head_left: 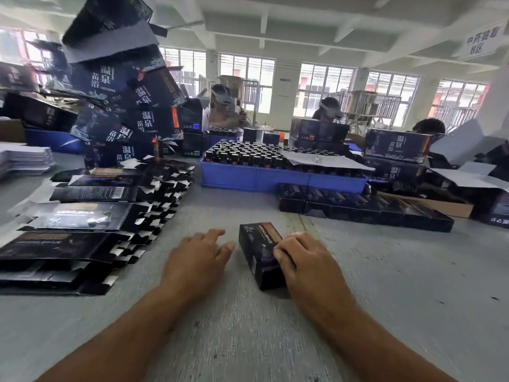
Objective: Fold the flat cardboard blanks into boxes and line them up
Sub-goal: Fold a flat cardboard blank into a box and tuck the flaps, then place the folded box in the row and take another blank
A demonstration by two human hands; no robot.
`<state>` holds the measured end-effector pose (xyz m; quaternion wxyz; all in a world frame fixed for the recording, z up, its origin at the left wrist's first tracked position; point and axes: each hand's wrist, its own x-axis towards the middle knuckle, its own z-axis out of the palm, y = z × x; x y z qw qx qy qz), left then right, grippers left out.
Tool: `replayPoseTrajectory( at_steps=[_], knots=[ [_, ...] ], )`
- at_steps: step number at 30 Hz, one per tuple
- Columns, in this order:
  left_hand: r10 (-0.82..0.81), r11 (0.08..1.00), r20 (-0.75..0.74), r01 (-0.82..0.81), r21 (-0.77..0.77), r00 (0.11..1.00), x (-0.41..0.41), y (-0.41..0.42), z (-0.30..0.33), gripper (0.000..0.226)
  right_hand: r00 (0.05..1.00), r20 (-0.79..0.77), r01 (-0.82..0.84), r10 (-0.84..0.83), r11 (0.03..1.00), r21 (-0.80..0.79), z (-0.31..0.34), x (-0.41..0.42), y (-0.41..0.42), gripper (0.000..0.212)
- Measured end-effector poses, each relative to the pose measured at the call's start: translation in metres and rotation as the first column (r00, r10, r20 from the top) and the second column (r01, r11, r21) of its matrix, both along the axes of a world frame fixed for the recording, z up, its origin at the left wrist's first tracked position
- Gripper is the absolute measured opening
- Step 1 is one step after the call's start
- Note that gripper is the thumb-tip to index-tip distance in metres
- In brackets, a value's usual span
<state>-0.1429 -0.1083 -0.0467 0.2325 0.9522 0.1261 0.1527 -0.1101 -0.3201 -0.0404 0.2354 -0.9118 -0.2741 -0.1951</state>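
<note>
Dark printed cardboard: one folded box (260, 253) lies on the grey table (385, 271), long axis running away from the person, far end tilted slightly left. Right hand (305, 260) grasps its near right side, fingertips on top. Left hand (197, 257) rests flat and empty just left, not touching. Flat blanks (91, 216) stacked far left. Row of finished boxes (363, 206) beyond, before a blue crate (275, 179) of bottles.

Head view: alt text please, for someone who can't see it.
A person's right hand rests on a small folded black box on a grey table, the left hand flat beside it. Stacked flat blanks lie left; a row of finished boxes and a blue crate of bottles sit beyond.
</note>
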Motion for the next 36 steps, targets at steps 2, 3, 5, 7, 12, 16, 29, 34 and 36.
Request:
replayPoseTrajectory(
  at_steps=[2, 3, 5, 7, 12, 16, 29, 34, 36],
  knots=[
    [0.009, 0.998, -0.016, -0.008, 0.065, 1.0, 0.003, 0.0, -0.001, 0.049, 1.0, -0.015, -0.007, 0.008, 1.0, 0.007, -0.002, 0.004, 0.005, 0.027],
    [0.015, 0.996, -0.02, -0.014, 0.084, 1.0, 0.003, 0.0, -0.002, 0.048, 0.999, -0.028, -0.024, 0.025, 1.0, 0.011, -0.002, 0.006, 0.007, 0.031],
    [0.021, 0.993, -0.031, -0.017, 0.12, 0.999, 0.005, 0.0, -0.005, 0.048, 0.998, -0.037, -0.052, 0.051, 0.998, -0.028, -0.004, 0.013, 0.014, 0.046],
    [0.021, 0.986, -0.042, -0.014, 0.165, 0.999, 0.006, -0.001, -0.007, 0.049, 0.999, -0.003, -0.041, 0.041, 0.99, -0.134, -0.006, 0.026, 0.022, 0.055],
    [0.011, 0.969, -0.055, 0.003, 0.247, 0.998, 0.007, -0.003, -0.011, 0.053, 0.997, 0.079, 0.034, -0.01, 0.95, -0.311, -0.009, 0.088, 0.044, 0.051],
    [0.018, 0.968, -0.037, -0.008, 0.252, 0.999, 0.01, -0.001, -0.012, 0.055, 0.99, 0.052, 0.141, -0.131, 0.914, -0.38, -0.01, 0.148, 0.064, 0.059],
    [0.026, 0.976, -0.11, -0.001, 0.217, 0.994, 0.015, -0.001, -0.01, 0.049, 0.96, -0.04, 0.242, -0.276, 0.894, -0.378, -0.005, 0.219, 0.1, 0.075],
    [0.007, 0.978, -0.101, 0.015, 0.207, 0.995, 0.012, -0.003, -0.008, 0.048, 0.983, 0.058, 0.182, -0.173, 0.897, -0.402, 0.0, 0.174, 0.09, 0.072],
    [0.001, 0.982, -0.084, 0.015, 0.188, 0.996, 0.01, -0.004, -0.008, 0.046, 0.992, 0.067, 0.12, -0.102, 0.913, -0.389, -0.001, 0.142, 0.084, 0.068]
  ],
)
